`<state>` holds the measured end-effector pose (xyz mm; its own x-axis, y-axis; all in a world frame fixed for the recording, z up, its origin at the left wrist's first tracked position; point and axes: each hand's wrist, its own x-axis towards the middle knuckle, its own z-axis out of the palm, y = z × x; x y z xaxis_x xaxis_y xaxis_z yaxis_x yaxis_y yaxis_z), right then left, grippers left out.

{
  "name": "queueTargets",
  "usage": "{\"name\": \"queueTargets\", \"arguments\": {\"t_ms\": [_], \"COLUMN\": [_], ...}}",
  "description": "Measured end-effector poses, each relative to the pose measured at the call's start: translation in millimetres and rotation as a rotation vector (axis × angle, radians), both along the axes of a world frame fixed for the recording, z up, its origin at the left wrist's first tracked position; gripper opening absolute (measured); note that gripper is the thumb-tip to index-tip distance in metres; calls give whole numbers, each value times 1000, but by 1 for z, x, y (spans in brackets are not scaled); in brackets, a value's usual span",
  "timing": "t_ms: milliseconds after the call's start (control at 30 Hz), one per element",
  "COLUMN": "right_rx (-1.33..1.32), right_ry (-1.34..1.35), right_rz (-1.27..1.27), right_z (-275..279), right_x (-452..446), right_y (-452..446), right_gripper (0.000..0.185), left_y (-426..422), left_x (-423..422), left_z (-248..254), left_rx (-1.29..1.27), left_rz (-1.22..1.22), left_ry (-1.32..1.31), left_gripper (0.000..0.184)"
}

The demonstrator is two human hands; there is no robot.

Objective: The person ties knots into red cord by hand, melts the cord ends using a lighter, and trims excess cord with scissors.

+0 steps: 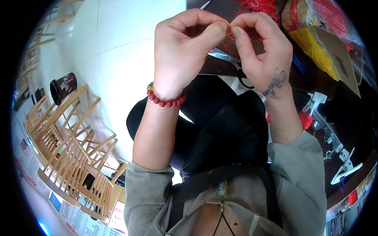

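Note:
At the top of the view my left hand (183, 41), with a red bead bracelet (168, 103) at its wrist, pinches a small piece of red cord (228, 30). My right hand (264, 45) closes thumb and forefinger on the same cord, so the fingertips of both hands almost meet. Loose red strands hang just below the fingers. Under the hands lies a pair of scissors (226, 58) with black handles, partly covered by my left hand. A tangle of red thread (264, 8) rests on the dark table behind my right hand.
A cardboard box (334, 53) with yellow and clear plastic stands at the upper right. Near it lies a blue pen-like object (299, 63). White clip hangers (328, 131) are at the right. Wooden chairs (75, 157) and a dark bin (63, 87) stand on the left.

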<state>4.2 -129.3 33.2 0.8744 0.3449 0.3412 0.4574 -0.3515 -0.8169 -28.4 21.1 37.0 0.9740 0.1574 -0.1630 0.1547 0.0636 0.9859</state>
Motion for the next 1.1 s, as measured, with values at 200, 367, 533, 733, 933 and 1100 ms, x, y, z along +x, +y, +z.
{"name": "queueTargets", "arguments": {"t_ms": [200,367,533,733,933,1100], "right_rx": [268,405,444,434,411,520], "right_ry": [380,499,522,382,269,413], "right_rz": [7,5,18,-78,-116,-74], "right_z": [-9,-12,-14,-19,-14,-12], "right_x": [-4,-3,-2,-5,-7,-10], "right_y": [-4,-6,-8,-8,-10,-12], "right_gripper": [12,13,13,14,10,11], "left_y": [4,0,-1,-4,-5,-4], "left_x": [3,-1,-2,-5,-5,-5], "left_z": [1,5,5,4,6,2], "left_rx": [-121,-37,67,238,472,471], "left_rz": [43,-78,-100,-87,-72,-16], "left_ry": [16,-19,-15,-108,-307,-428], "left_gripper": [11,15,14,12,13,15]}}
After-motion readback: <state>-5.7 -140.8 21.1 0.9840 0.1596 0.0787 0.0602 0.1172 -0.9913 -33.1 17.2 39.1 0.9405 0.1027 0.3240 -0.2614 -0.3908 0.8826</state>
